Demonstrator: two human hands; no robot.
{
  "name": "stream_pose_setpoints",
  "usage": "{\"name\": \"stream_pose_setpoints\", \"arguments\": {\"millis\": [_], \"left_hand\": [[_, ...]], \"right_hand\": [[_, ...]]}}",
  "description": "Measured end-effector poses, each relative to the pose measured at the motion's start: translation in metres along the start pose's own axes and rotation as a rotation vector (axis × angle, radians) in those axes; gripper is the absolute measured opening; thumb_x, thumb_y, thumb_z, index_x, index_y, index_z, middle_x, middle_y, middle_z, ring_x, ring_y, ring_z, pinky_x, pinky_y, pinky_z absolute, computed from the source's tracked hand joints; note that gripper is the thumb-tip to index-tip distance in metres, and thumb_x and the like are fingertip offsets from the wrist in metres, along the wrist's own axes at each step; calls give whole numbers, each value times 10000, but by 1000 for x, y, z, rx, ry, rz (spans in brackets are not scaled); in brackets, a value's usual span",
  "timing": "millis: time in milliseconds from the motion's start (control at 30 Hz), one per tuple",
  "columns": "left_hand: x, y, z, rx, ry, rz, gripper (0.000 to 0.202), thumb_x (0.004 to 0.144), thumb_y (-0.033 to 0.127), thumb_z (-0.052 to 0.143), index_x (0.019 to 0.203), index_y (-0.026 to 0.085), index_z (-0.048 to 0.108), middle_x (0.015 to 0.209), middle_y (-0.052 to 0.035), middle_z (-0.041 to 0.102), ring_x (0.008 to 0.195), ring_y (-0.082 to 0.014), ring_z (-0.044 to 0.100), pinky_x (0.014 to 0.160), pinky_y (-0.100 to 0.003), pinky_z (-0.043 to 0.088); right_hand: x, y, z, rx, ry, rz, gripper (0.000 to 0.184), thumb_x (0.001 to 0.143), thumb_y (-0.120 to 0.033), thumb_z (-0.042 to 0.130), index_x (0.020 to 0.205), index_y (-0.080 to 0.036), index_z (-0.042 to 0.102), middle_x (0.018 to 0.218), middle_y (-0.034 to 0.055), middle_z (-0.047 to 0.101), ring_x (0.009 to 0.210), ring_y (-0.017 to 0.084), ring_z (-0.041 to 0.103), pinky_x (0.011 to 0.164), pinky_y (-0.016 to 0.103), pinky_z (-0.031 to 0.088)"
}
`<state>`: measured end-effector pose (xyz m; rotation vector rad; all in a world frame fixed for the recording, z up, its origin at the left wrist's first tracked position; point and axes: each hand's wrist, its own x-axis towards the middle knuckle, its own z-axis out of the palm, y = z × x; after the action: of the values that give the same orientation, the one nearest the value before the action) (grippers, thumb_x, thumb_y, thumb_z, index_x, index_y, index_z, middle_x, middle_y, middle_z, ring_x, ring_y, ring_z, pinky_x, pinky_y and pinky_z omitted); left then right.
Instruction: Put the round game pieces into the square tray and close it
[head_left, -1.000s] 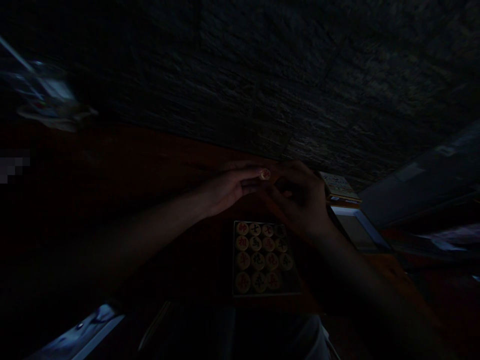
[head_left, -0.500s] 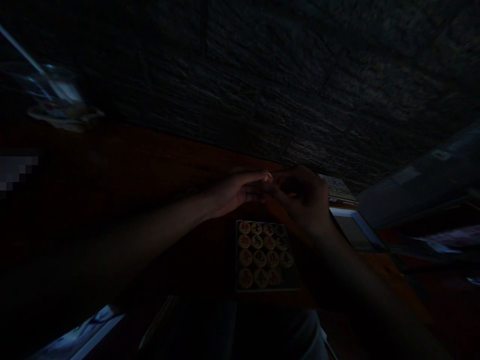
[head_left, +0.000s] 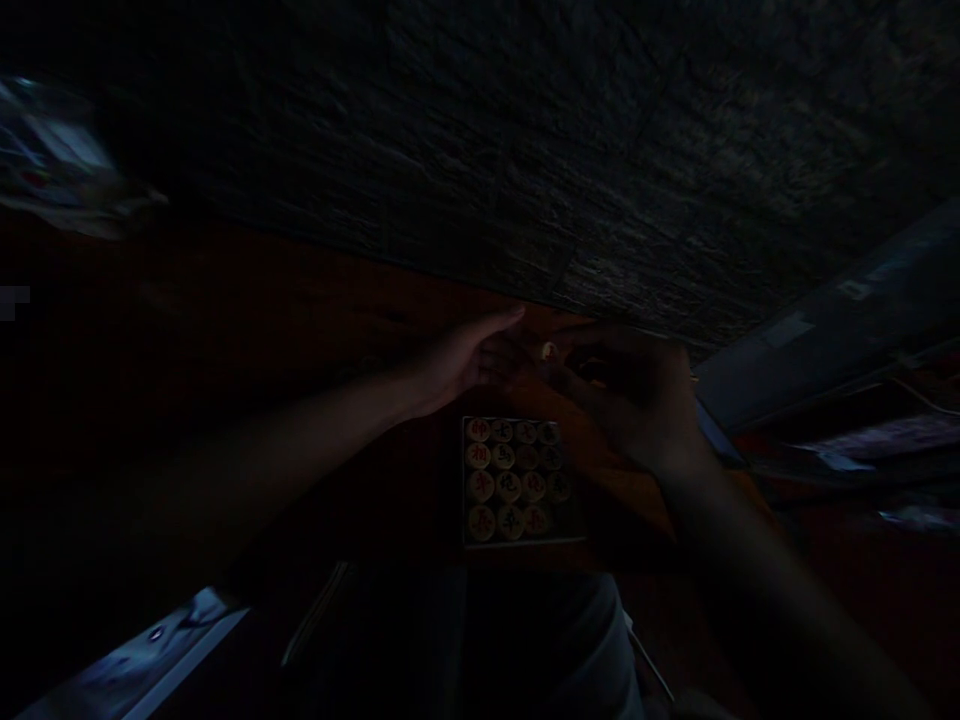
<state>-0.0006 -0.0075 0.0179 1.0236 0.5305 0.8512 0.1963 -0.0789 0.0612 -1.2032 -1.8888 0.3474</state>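
Observation:
The scene is very dark. My left hand (head_left: 474, 358) reaches in from the left, its forefinger stretched out and the other fingers curled. My right hand (head_left: 634, 395) comes in from the right, fingers pinched on a small round pale game piece (head_left: 548, 351) held between the two hands. Just below them a square box (head_left: 576, 520) lies on the dark reddish table (head_left: 300, 330), packed with several round pale pieces marked in red and black characters.
A rough dark stone-like wall (head_left: 525, 150) rises right behind the table. Pale crumpled wrapping (head_left: 52, 170) lies at the far left. A grey flat panel (head_left: 825, 330) slants at the right, and a light strip (head_left: 135, 670) shows at the bottom left.
The round piece has passed from my left fingertips to my right hand's pinch. My left forefinger has stretched out, and the view has shifted a little, moving the box up.

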Motion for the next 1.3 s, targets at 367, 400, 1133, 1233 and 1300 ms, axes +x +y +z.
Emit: {"name": "stream_pose_setpoints", "arguments": {"millis": [367,400,1133,1233,1300], "left_hand": [[5,-5,-8,144,61,56,463,854,590,698,898,138,793,882,-127,760,720,-203,639,644,-315,475],[5,-5,-7,149,61,55,452,854,578,696,896,138,791,877,-126,758,719,-202,637,642,-313,475],[5,0,-10,174,93,59,425,840,557,683,897,150,792,880,-122,760,748,-225,657,679,-335,513],[4,1,-9,172,98,55,420,855,545,673,904,143,785,873,-119,754,737,-218,656,669,-328,508],[4,1,-8,167,104,52,417,864,532,667,917,135,783,872,-122,751,744,-221,664,678,-332,512]], "right_hand": [[-100,-23,-24,-55,-279,104,235,849,-145,811,1039,-284,811,941,13,807,767,157,755,610,234,565],[-104,-21,-22,-55,-300,120,240,854,-145,809,1049,-285,806,956,16,803,791,164,760,624,240,572],[-116,-21,-12,-61,-372,4,391,917,-46,700,1183,-311,810,954,26,796,872,187,789,693,257,614],[-116,-20,-11,-59,-380,5,381,919,-74,709,1202,-309,809,968,35,801,869,196,791,683,265,622],[-117,-20,-12,-59,-385,11,391,920,-79,705,1212,-317,806,1002,38,809,880,199,797,698,269,632]]}}
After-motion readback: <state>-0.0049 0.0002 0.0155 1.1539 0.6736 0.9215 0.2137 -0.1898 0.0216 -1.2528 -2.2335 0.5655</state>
